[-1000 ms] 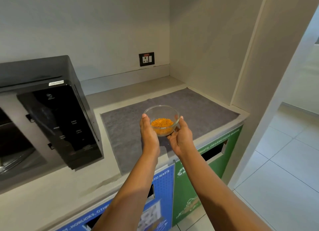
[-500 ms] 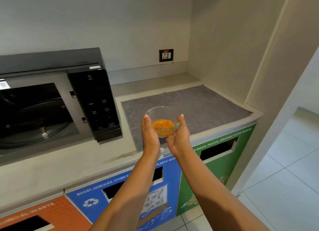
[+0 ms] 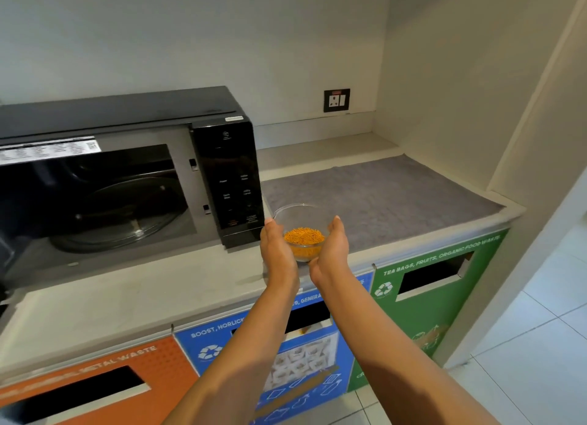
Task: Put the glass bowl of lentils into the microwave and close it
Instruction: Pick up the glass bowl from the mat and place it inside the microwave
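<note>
bowl: small clear glass bowl of orange lentils (image 3: 303, 234), held in the air over counter edge, beside control panel
hands: left hand (image 3: 276, 250) and right hand (image 3: 330, 250) cupped around bowl sides
microwave: black microwave (image 3: 127, 176), cavity open, glass turntable (image 3: 124, 216) bare
change: bowl nearer microwave than a second ago; insertion next

Office pantry: microwave (image 3: 127, 183) above labelled recycling bins (image 3: 428, 304).

Soft, even indoor light, bright enough throughout.
Faint shadows on the bench (image 3: 127, 297) under the microwave (image 3: 127, 176); pale glare on its glass turntable (image 3: 127, 221). Straight wall edges bowed toward the frame borders by the wide lens. Slight softness in fine print, no motion blur.
</note>
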### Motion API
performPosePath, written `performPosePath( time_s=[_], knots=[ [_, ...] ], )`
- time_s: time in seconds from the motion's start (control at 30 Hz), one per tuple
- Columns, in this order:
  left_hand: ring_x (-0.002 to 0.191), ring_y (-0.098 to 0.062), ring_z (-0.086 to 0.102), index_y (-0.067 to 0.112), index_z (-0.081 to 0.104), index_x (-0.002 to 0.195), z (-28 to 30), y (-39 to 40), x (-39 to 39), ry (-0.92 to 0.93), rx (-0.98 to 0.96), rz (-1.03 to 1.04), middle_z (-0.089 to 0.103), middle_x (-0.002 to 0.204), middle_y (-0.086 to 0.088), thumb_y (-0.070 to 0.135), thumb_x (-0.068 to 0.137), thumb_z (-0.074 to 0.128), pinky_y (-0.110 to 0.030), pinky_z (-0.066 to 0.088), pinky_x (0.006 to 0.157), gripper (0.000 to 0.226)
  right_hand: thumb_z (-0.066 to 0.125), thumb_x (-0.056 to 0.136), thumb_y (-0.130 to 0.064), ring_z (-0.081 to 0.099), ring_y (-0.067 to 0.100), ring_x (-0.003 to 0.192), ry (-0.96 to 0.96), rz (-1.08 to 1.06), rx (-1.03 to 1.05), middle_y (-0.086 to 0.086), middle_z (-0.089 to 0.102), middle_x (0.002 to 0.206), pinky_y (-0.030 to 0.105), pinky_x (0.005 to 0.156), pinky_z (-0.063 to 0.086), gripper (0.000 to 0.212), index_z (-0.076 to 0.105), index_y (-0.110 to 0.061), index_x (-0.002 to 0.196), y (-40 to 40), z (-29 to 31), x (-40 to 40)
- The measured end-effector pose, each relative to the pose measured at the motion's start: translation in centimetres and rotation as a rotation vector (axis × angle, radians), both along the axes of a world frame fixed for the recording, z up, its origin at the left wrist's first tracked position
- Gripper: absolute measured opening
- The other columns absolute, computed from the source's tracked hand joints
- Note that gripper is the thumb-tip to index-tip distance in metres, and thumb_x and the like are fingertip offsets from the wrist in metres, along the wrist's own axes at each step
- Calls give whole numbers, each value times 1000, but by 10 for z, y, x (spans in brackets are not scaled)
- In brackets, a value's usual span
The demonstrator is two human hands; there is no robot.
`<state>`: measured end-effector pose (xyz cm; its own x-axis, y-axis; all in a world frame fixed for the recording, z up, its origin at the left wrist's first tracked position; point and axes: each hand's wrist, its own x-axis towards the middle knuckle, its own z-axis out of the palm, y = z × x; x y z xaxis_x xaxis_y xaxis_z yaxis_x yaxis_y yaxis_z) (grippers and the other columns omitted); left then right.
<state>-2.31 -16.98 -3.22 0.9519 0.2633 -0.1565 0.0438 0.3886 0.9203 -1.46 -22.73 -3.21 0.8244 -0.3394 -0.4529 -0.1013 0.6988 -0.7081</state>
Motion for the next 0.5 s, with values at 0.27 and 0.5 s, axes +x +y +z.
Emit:
performPosePath(
  time_s=[0.27,0.5],
  knots=[
    [105,-10,47,8,47,133,-8,57,-6,17,53,73,52,121,-2,37,101,29,-25,35,85,47,39,91,-48,48,35,122,50,15,-13,16,45,139,52,104,39,59,29,-19,142,65,-7,-10],
    [100,-8,49,12,48,132,-9,98,-9,14,66,96,52,117,2,38,100,29,-19,36,79,45,38,91,-49,52,35,118,32,18,-2,19,49,133,51,101,43,56,38,-17,136,109,-7,-16]
  ],
)
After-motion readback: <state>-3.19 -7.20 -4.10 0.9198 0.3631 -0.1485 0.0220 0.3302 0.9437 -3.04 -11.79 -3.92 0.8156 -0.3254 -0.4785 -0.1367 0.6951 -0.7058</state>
